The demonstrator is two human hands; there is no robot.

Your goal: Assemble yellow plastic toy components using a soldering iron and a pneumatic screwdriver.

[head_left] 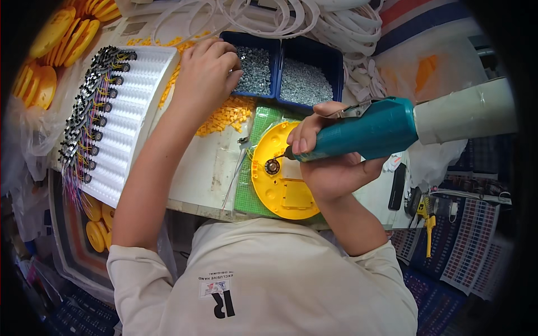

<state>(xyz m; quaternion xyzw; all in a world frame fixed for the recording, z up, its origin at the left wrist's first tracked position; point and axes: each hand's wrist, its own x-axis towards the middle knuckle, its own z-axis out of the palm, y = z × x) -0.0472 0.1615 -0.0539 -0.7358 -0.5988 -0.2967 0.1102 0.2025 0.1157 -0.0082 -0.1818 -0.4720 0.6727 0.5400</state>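
Note:
My right hand (336,162) is wrapped round a teal electric screwdriver (364,131), held nearly level. Its dark tip reaches over a round yellow plastic housing (272,193), beside a small round black speaker (272,166) with thin wires inside it. The housing lies on a green mat (245,196). My left hand (207,67) is at the left edge of a blue bin of small metal screws (255,70), its fingers curled. Whatever those fingertips pinch, if anything, is hidden from view.
A second blue bin (307,78) of metal parts adjoins the first. Small yellow pieces (227,116) lie in a pile near my left forearm. On the left, a white foam tray (126,106) carries rows of wired speakers. Coiled white strips (280,17) lie at the back.

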